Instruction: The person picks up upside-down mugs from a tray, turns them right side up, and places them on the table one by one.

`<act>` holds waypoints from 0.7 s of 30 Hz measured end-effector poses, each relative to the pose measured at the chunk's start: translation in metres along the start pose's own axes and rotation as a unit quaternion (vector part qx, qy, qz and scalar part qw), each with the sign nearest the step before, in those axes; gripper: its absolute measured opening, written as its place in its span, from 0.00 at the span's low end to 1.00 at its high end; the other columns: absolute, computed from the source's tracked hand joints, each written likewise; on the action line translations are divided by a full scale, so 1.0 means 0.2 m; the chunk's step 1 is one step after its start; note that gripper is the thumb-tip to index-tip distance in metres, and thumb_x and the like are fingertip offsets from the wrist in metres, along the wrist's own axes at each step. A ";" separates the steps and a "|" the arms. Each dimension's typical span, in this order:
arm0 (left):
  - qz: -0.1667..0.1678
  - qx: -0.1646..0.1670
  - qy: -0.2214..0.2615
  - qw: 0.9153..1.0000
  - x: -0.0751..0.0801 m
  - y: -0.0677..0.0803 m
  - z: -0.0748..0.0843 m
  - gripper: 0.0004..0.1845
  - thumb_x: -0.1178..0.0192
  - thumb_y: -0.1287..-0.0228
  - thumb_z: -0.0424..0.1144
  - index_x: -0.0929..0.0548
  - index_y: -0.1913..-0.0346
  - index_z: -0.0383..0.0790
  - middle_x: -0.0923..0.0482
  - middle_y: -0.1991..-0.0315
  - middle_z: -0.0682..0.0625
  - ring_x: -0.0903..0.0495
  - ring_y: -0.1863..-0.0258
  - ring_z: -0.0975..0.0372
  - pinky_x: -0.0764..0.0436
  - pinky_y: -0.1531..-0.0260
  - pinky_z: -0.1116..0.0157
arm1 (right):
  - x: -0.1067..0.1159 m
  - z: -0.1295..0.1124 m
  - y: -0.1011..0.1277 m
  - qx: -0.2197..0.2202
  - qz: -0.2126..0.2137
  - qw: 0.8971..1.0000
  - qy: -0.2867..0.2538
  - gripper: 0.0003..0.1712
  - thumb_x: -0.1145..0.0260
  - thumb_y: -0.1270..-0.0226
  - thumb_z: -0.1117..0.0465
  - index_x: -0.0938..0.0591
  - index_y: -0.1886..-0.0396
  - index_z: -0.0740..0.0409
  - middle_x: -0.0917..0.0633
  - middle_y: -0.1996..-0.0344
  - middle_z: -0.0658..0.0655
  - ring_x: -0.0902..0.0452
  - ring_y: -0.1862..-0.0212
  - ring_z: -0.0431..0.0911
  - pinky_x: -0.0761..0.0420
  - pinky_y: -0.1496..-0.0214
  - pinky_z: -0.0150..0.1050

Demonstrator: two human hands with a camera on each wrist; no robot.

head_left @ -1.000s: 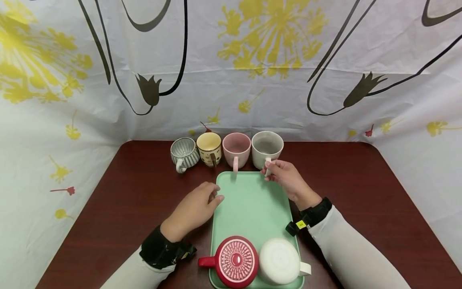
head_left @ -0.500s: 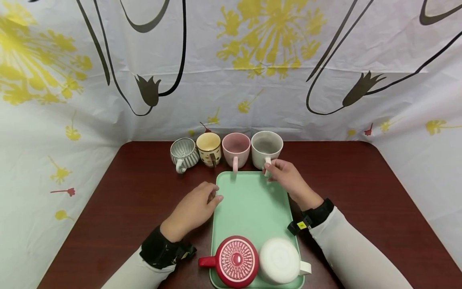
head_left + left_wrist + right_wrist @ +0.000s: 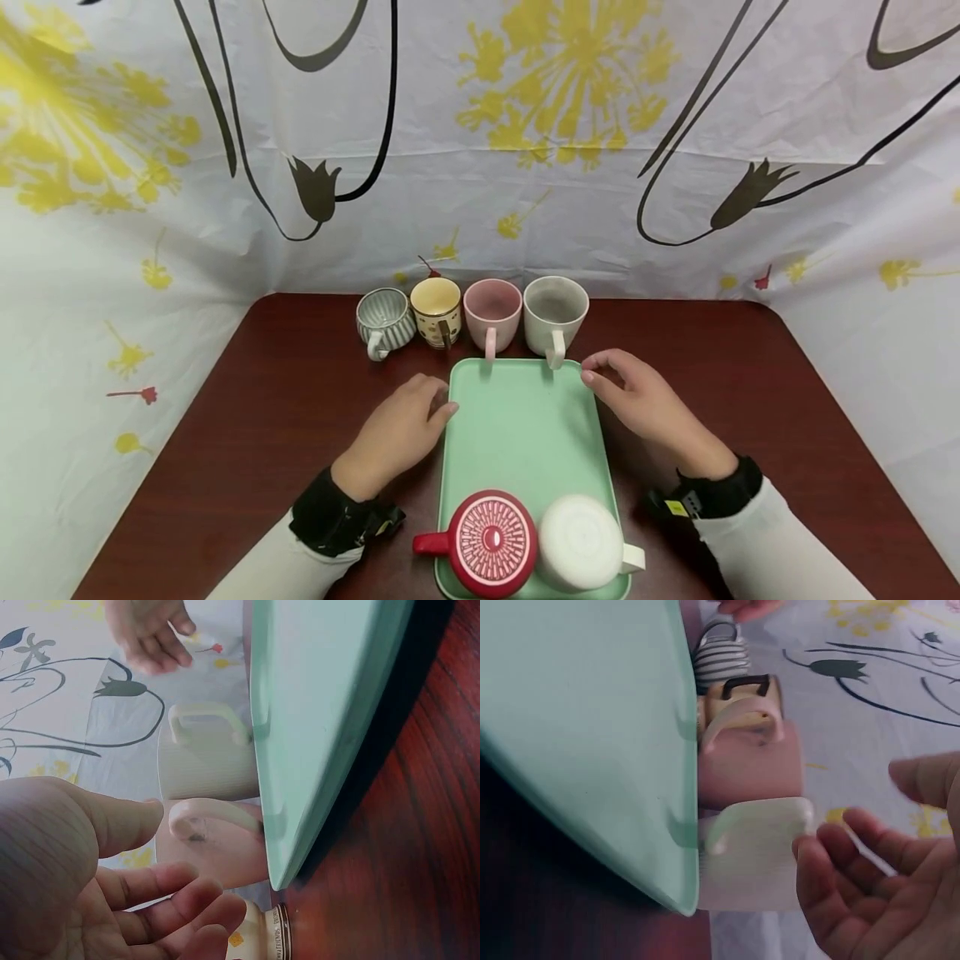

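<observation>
Gripping nothing with right hand (image 3: pixel 648 407), relaxed near handle of grey-white mug (image 3: pixel 546 329); likewise with left hand (image 3: pixel 397 433), near left edge of green tray (image 3: pixel 525 425). Can look down into grey-white mug, pink mug (image 3: pixel 498 318), yellow mug (image 3: pixel 427 325) and ribbed cup (image 3: pixel 396 329), upright in row just beyond tray. Find red mug (image 3: pixel 491 542) and cream mug (image 3: pixel 577 542) upside down on tray's near end, hiding insides.

4 mugs (image 3: pixel 492 312) in row bhd tray (image 3: pixel 525 425), 2 cups (image 3: pixel 492 542) on nr end.

No surely legible text, tiny lettering (image 3: pixel 282 934) on yellow mug (image 3: pixel 257 937), blurred wristband tag (image 3: pixel 676 508)
</observation>
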State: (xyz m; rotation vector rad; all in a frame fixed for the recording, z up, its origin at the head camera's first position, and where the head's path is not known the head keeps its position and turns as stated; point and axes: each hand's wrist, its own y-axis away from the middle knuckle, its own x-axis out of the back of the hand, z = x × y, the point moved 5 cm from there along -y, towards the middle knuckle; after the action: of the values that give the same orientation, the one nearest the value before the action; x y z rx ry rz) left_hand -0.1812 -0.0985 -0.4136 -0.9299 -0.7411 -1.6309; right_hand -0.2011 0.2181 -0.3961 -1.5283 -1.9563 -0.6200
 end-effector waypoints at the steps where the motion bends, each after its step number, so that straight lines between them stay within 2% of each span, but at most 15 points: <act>1: 0.000 0.000 -0.002 1.000 0.00 0.00 0.00 0.18 0.37 0.25 0.47 0.18 0.41 0.40 0.19 0.49 0.46 0.19 0.52 0.58 0.16 0.47 0.53 | 0.01 0.00 0.02 0.008 -0.003 1.000 -0.002 0.20 0.41 0.19 0.45 0.20 0.40 0.51 0.17 0.43 0.53 0.21 0.43 0.49 0.21 0.44 0.47; 7: -0.002 0.002 -0.006 1.000 0.00 0.00 -0.01 0.18 0.37 0.25 0.47 0.18 0.40 0.40 0.19 0.48 0.47 0.19 0.52 0.58 0.16 0.46 0.53 | 0.03 -0.03 0.16 0.061 -0.025 0.997 -0.050 0.10 0.38 0.20 0.54 0.19 0.45 0.49 0.16 0.48 0.55 0.17 0.50 0.46 0.16 0.52 0.36; 10: -0.004 0.003 -0.005 1.000 0.00 0.00 -0.01 0.18 0.37 0.25 0.47 0.18 0.40 0.40 0.19 0.49 0.47 0.19 0.52 0.59 0.16 0.47 0.53 | 0.03 -0.04 0.22 0.097 -0.042 0.991 -0.083 0.08 0.37 0.20 0.59 0.18 0.47 0.49 0.15 0.51 0.53 0.16 0.54 0.44 0.16 0.57 0.35; 12: -0.005 0.001 -0.005 1.000 0.00 0.00 -0.01 0.18 0.37 0.25 0.47 0.18 0.40 0.40 0.19 0.49 0.47 0.19 0.53 0.59 0.16 0.47 0.53 | 0.02 -0.04 0.26 0.135 -0.063 0.984 -0.098 0.09 0.37 0.22 0.63 0.18 0.47 0.49 0.15 0.52 0.52 0.16 0.55 0.43 0.16 0.59 0.35; 16: -0.005 0.000 -0.004 1.000 0.00 0.00 -0.01 0.19 0.37 0.25 0.47 0.18 0.40 0.40 0.19 0.48 0.46 0.18 0.51 0.58 0.16 0.46 0.52 | -0.01 -0.03 0.34 0.220 -0.122 0.961 -0.112 0.16 0.34 0.27 0.71 0.17 0.48 0.47 0.15 0.55 0.47 0.17 0.57 0.37 0.16 0.59 0.34; 21: -0.006 0.005 -0.003 1.000 0.00 0.00 -0.01 0.19 0.37 0.25 0.47 0.18 0.40 0.40 0.19 0.49 0.47 0.19 0.53 0.59 0.16 0.47 0.53 | -0.05 0.02 0.43 0.297 -0.209 0.921 -0.145 0.18 0.33 0.30 0.74 0.17 0.49 0.48 0.15 0.57 0.51 0.19 0.55 0.38 0.19 0.56 0.34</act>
State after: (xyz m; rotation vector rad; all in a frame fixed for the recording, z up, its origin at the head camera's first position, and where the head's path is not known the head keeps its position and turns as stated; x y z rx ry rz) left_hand -0.1817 -0.0995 -0.4143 -0.9246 -0.7590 -1.6342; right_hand -0.1153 0.2339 -0.4046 -0.8643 -2.4243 0.0709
